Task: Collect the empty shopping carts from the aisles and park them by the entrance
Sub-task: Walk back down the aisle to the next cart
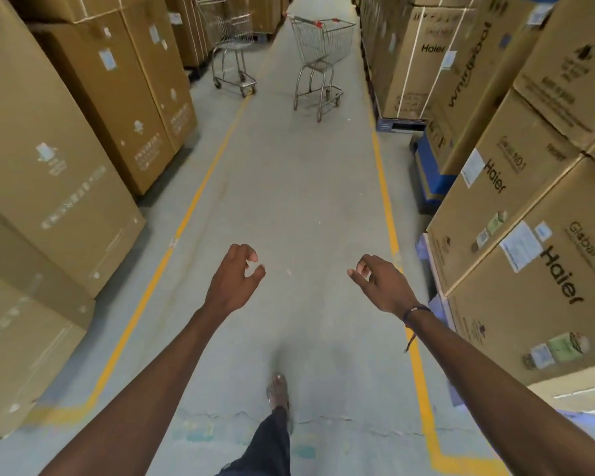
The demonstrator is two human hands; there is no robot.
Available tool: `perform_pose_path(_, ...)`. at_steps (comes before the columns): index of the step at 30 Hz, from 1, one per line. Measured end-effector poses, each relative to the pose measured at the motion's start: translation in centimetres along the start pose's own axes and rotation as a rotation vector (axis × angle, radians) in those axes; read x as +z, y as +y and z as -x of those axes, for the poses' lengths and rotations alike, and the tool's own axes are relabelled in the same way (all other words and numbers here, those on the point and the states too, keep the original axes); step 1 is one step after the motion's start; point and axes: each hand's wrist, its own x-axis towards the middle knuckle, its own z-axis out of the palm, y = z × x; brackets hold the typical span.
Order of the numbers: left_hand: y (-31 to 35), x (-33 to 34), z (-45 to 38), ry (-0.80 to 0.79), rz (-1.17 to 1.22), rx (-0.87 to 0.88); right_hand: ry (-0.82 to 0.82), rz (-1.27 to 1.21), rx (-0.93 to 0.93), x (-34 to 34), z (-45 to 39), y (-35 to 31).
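Observation:
Two empty wire shopping carts stand far down the aisle. The nearer cart (320,60) has red handle caps and sits right of centre on the grey floor. The second cart (232,46) stands further left, close to the boxes. My left hand (236,278) and my right hand (380,280) are stretched out in front of me, well short of both carts. Both hands hold nothing, with fingers curled but apart. A dark cord bracelet (414,312) circles my right wrist. My foot (279,389) steps forward below.
Tall stacked cardboard boxes wall the aisle on the left (66,149) and on the right (529,201), some on blue pallets (430,176). Yellow floor lines (193,207) (387,207) border the lane between them.

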Motion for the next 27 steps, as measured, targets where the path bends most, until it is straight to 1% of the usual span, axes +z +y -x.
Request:
perform_pose_path(6, -4.3, 1.1, -17.3, 0.008, -0.004, -0.015, 0.028, 0.016, 0.019, 0.2, -17.5, 2.5)
perform_pose_path(9, -4.8, 1.0, -26.7, -0.003, 0.022, 0.006, 0.039, -0.007, 0.044, -0.4, -25.7, 2.7)
perform_pose_path(15, -4.4, 1.1, -43.9, -0.047, 0.003, 0.034, 0.049, -0.024, 0.083, -2.0, -40.5, 3.5)
perform_pose_path(20, -5.2, 3.0, -56.3, -0.071, -0.003, 0.056, 0.044, -0.045, 0.097, -2.0, -53.1, 7.0)
perform_pose_path(27, -7.5, 7.2, -76.3, -0.031, -0.036, 0.048, 0.044, -0.071, 0.075, -2.1, -73.6, 13.1)
